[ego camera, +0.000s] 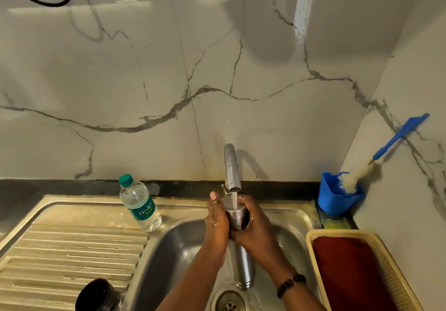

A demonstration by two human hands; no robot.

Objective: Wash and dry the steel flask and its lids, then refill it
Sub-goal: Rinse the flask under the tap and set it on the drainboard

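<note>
Steel flask (237, 219), upright under the running tap (232, 168), over the sink (173, 245). Right hand (253, 224) wrapped its upper body; left hand (217, 219) pressed flat, fingers straight. Wet, likely slippery, rigid; best held mid-body.

Two bare wet forearms, no sleeves, dark beaded bracelet (290, 284) on right wrist
</note>
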